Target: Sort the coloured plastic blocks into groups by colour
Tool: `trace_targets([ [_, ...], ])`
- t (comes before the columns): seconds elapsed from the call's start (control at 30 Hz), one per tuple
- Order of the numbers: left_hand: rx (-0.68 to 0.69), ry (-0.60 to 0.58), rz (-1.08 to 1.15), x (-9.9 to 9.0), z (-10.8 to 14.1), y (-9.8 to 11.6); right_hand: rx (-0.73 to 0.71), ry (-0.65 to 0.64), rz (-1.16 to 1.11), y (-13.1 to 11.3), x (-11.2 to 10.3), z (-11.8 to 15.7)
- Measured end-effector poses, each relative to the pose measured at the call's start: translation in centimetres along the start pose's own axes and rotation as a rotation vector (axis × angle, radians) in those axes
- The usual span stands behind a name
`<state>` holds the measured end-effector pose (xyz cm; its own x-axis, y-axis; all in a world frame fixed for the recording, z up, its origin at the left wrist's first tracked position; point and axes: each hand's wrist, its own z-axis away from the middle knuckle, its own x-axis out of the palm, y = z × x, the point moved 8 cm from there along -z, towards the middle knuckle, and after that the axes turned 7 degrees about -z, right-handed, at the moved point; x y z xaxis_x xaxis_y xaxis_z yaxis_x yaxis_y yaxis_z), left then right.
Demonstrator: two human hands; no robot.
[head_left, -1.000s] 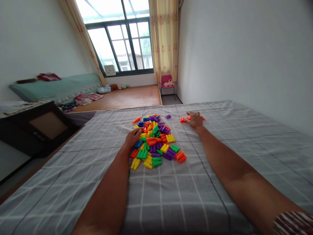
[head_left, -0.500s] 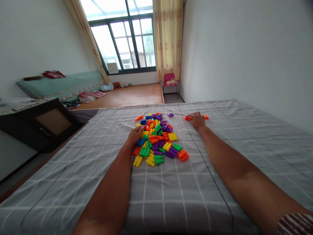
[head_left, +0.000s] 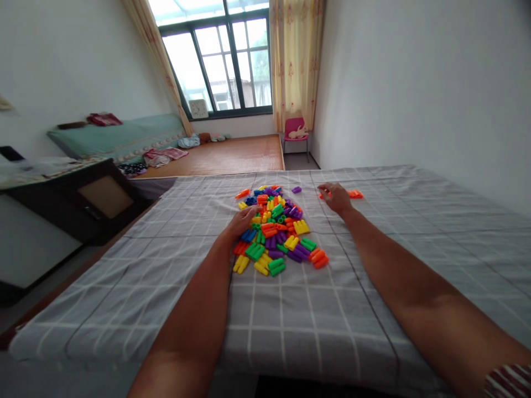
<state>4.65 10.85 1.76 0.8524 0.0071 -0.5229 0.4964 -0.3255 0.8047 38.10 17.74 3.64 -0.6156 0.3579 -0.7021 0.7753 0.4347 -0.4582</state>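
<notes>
A heap of plastic pieces in orange, yellow, green, blue and purple lies on the grey checked cloth. My left hand rests at the left side of the heap, fingertips over an orange piece; whether it grips that piece is hard to tell. To the right of the heap, a row of orange pieces lies on the cloth, partly hidden by my right hand. The fingers of my right hand are a little apart above the row's left end, holding nothing visible. One purple piece lies alone between heap and row.
A dark cabinet stands at the left. Beyond the cloth are a low bed with clothes and soft toys, a pink chair and a window. A white wall runs along the right.
The view has shifted a little. My right hand has lifted slightly off the orange row, its fingers now apart. My left hand has moved a little further over the heap's left side.
</notes>
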Motion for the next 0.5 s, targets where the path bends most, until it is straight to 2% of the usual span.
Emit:
trace_targets([
  [0.13, -0.083, 0.048, 0.119, -0.4, 0.0, -1.9, -0.054, -0.361, -0.257, -3.2, 3.5, 0.3],
  [0.3, -0.076, 0.059, 0.035, -0.6, 0.0, -2.2, -0.075, -0.553, -0.342, -6.5, 5.5, 1.8],
  [0.4, -0.070, 0.058, 0.004, -0.7, 0.1, -1.8, -0.025, -0.589, -0.412, -7.6, 5.4, 2.1],
  [0.5, -0.085, 0.065, 0.002, -0.8, 0.1, -1.9, -0.114, -0.468, -0.326, -9.4, 3.8, 1.4],
])
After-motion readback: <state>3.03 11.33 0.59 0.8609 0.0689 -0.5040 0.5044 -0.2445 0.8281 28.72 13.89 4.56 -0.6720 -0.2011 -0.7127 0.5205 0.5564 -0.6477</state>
